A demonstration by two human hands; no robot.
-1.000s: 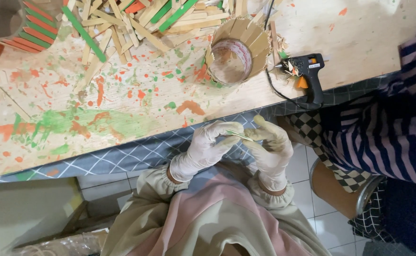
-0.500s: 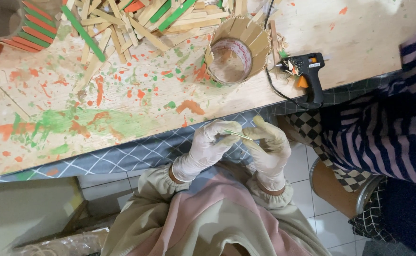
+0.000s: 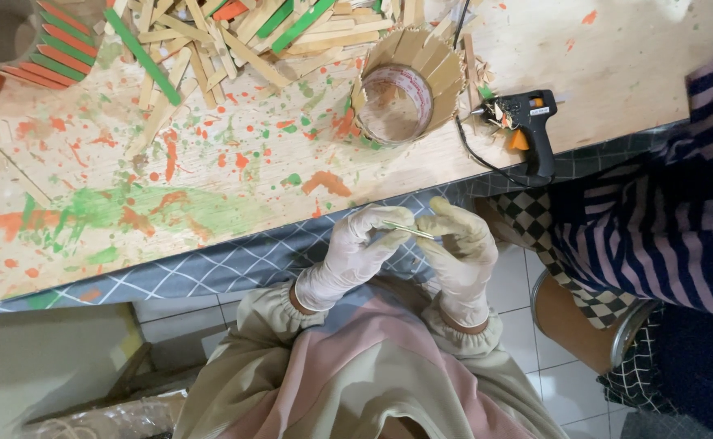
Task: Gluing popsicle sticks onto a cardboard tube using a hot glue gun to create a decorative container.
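Both gloved hands, the left hand (image 3: 348,256) and right hand (image 3: 458,248), pinched a thin wooden stick (image 3: 405,230) between their fingertips; it looked light, stiff and easily snapped, best held near its ends.

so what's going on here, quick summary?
A person in thin pale gloves holds a slim wooden stick between the left hand and right hand, just below the edge of a paint-spattered table. On the table sit a round container clad in wooden sticks, a black glue gun and a pile of loose plain, green and orange sticks. Another person in a striped top sits alongside.
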